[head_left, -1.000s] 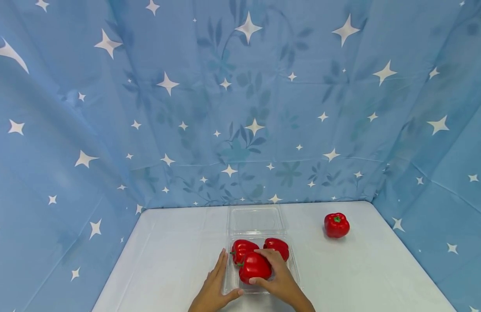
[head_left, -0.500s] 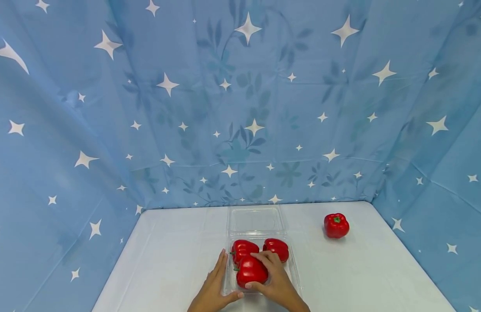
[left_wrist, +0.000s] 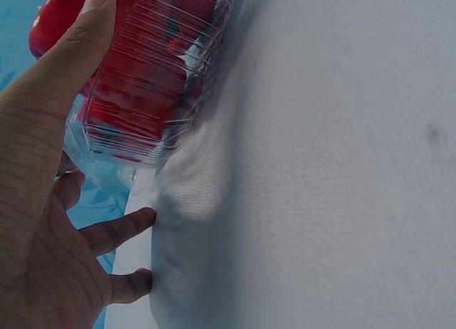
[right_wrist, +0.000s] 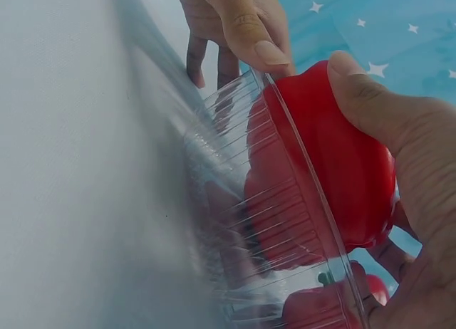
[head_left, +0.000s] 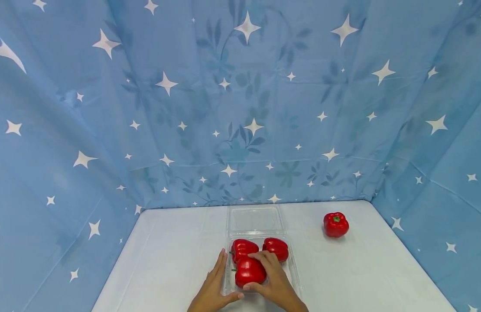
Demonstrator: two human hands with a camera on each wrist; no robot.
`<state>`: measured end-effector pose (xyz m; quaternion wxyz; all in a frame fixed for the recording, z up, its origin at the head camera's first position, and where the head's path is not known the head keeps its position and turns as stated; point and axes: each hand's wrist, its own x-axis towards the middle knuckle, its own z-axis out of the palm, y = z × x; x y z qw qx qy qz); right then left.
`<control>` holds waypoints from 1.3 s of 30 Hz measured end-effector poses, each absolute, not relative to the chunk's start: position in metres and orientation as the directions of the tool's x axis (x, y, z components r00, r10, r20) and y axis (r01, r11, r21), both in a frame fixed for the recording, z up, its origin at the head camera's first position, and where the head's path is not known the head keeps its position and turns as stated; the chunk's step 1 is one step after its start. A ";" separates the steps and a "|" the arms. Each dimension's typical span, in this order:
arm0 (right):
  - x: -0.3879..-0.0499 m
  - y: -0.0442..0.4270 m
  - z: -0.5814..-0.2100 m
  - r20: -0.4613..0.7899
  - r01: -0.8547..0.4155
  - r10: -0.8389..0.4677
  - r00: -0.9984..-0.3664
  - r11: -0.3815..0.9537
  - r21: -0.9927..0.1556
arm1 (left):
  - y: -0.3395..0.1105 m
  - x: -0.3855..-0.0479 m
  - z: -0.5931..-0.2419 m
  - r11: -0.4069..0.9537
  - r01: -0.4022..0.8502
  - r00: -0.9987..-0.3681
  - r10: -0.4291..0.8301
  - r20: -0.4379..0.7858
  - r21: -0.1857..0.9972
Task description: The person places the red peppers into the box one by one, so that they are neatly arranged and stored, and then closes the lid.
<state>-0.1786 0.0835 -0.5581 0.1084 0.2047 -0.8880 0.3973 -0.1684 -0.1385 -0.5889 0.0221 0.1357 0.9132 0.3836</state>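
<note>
My right hand [head_left: 277, 284] grips a red bell pepper [head_left: 249, 273], thumb on its near side and fingers over the far side. The pepper sits in the front of a clear plastic clamshell container [head_left: 296, 277], its green stem pointing left. Behind it in the container lie two more red bell peppers, one left [head_left: 244, 247] and one right [head_left: 277, 248]. My left hand [head_left: 213, 284] lies along the container's left side with straight fingers, thumb near the front edge. In the right wrist view, the left thumb [right_wrist: 271, 53] is at the container's rim [right_wrist: 303, 154].
The container's clear lid [head_left: 255, 219] lies folded back behind it. Another red bell pepper [head_left: 336, 224] stands at the back right of the white table [head_left: 365, 268]. A blue star-patterned curtain [head_left: 240, 108] hangs behind the table and at both sides.
My right hand has moved slightly left and toward me, and the bell pepper in it has shifted the same way within the container. The left hand has stayed in place.
</note>
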 end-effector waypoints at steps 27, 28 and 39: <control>-0.181 0.080 -0.561 0.401 -0.500 -0.311 -0.862 0.657 -0.564 | -0.139 -0.169 -0.587 0.697 0.229 -0.965 0.255 0.064 0.680; -0.182 0.080 -0.561 0.404 -0.501 -0.310 -0.861 0.657 -0.563 | -0.139 -0.169 -0.587 0.698 0.226 -0.966 0.253 0.061 0.679; -0.181 0.080 -0.564 0.308 -0.474 -0.364 -0.879 0.734 -0.486 | -0.135 -0.168 -0.586 0.709 0.157 -0.972 0.233 -0.018 0.688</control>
